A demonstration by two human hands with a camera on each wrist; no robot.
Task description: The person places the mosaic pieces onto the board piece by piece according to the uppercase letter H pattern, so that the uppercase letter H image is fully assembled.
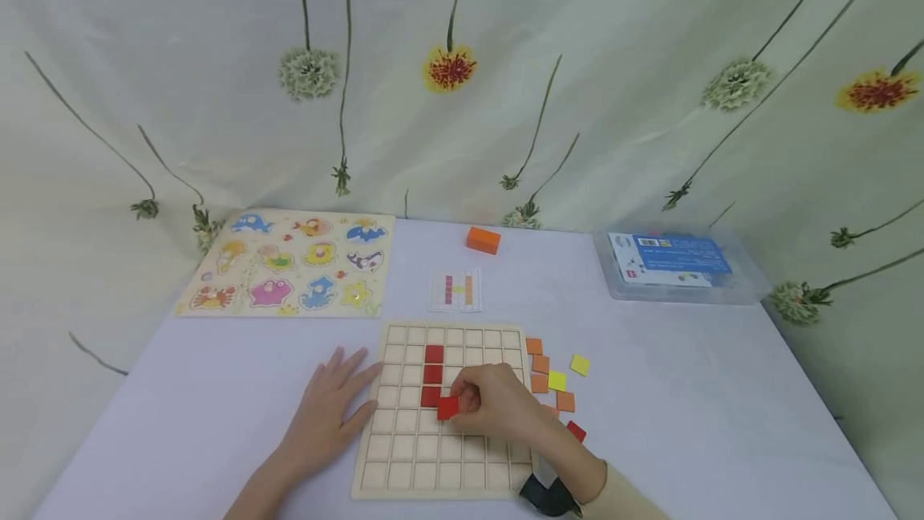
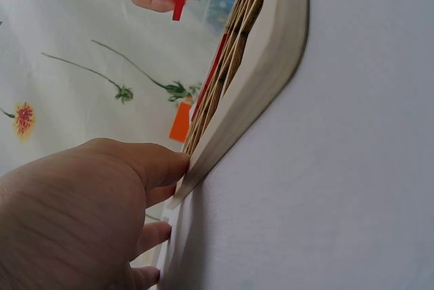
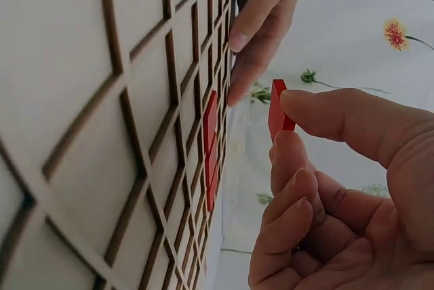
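Observation:
A square wooden grid board [image 1: 404,449] lies on the table, with three red tiles [image 1: 432,374] set one below another in one column. Between thumb and index finger my right hand [image 1: 491,404] pinches another red tile [image 3: 277,110], held just above the board below that column. In the right wrist view a gap shows between this tile and the grid. My left hand [image 1: 326,408] lies with spread, straight fingers along the board's left edge, its fingertips touching the rim [image 2: 196,168].
Loose orange tiles [image 1: 540,364], yellow tiles [image 1: 580,364] and a red tile [image 1: 576,430] lie right of the board. Behind it are a printed pattern card [image 1: 456,290] and an orange block [image 1: 483,240]. A sea-animal puzzle [image 1: 289,263] stands back left, a clear plastic box [image 1: 671,293] back right.

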